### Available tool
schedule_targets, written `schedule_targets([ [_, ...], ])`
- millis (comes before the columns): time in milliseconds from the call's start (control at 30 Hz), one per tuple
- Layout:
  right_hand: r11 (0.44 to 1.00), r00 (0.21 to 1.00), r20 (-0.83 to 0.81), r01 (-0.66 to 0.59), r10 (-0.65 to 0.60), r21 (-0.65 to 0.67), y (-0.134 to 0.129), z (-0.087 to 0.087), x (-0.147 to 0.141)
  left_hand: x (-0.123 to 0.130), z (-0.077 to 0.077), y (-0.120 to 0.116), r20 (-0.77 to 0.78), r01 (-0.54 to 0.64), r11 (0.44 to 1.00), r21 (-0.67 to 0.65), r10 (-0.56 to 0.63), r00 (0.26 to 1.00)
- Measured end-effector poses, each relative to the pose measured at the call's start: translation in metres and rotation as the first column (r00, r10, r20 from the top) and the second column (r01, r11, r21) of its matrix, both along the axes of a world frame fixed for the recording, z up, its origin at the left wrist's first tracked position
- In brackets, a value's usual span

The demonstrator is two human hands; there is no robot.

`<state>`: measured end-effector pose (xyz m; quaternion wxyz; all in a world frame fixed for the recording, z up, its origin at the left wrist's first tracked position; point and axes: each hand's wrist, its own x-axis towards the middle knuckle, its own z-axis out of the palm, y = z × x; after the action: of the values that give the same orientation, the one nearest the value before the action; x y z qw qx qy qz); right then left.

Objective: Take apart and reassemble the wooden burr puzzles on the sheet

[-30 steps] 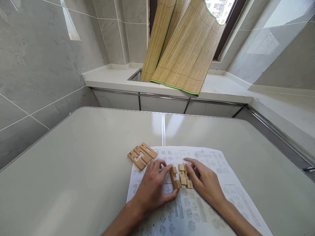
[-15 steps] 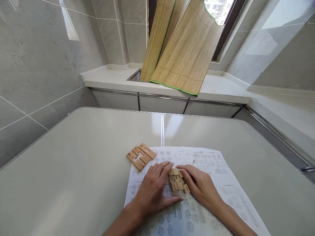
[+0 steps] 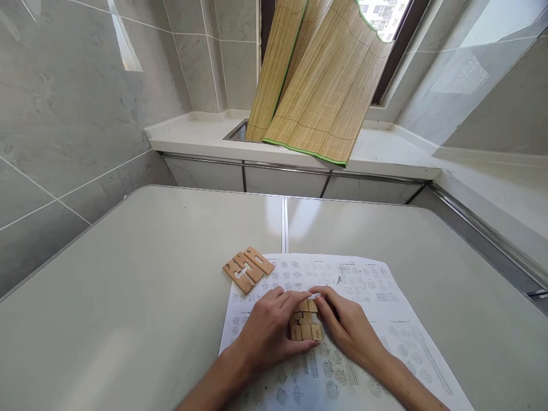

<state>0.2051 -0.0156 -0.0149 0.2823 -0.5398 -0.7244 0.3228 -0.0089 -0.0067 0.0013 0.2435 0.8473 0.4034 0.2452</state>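
A small cluster of light wooden puzzle pieces (image 3: 305,321) lies on the printed sheet, its rows pressed side by side with small gaps in the middle. My left hand (image 3: 270,322) spans the cluster from the left, index finger along its far edge and thumb along its near edge. At the far right corner, my right hand (image 3: 349,322) has its curled fingers and thumb against the cluster. The left fingers hide part of the far row. Beyond my left hand sit 3 flat wooden pieces (image 3: 243,275) with cut-out slots and dark numbers.
Under my hands lies a large white paper sheet (image 3: 411,331) printed with small diagrams. It rests on a pale table (image 3: 149,297) with a centre seam. Behind the table, a bamboo blind (image 3: 321,85) hangs over a white ledge (image 3: 192,134). Grey tiled walls flank it.
The cluster's rows have drawn into straighter alignment. My left thumb and index finger have closed in on its near and far edges. The view has shifted slightly.
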Motion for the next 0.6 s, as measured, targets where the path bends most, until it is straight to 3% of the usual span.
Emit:
schedule_targets([
  [133, 1.000, 1.000, -0.001, -0.001, 0.001, 0.011, -0.001, 0.002, -0.001, -0.014, 0.012, -0.005, 0.017, -0.058, 0.998, -0.008, 0.058, 0.998],
  [300, 1.000, 1.000, 0.023, -0.008, 0.008, 0.030, -0.002, 0.003, -0.001, -0.061, 0.021, -0.028, 0.037, -0.298, 0.953, 0.056, 0.297, 0.954],
  [467, 0.999, 0.999, 0.030, -0.023, 0.022, 0.046, -0.003, 0.001, -0.001, -0.105, 0.018, -0.047, -0.047, -0.636, 0.763, 0.117, 0.644, 0.764],
  [533, 0.999, 0.999, 0.030, -0.020, 0.018, 0.048, -0.004, 0.001, -0.001, -0.112, 0.017, -0.048, -0.086, -0.694, 0.710, 0.120, 0.703, 0.706],
  [600, 0.999, 0.999, 0.032, -0.015, 0.014, 0.049, -0.004, 0.001, -0.001, -0.111, 0.016, -0.047, -0.110, -0.711, 0.695, 0.108, 0.719, 0.686],
])
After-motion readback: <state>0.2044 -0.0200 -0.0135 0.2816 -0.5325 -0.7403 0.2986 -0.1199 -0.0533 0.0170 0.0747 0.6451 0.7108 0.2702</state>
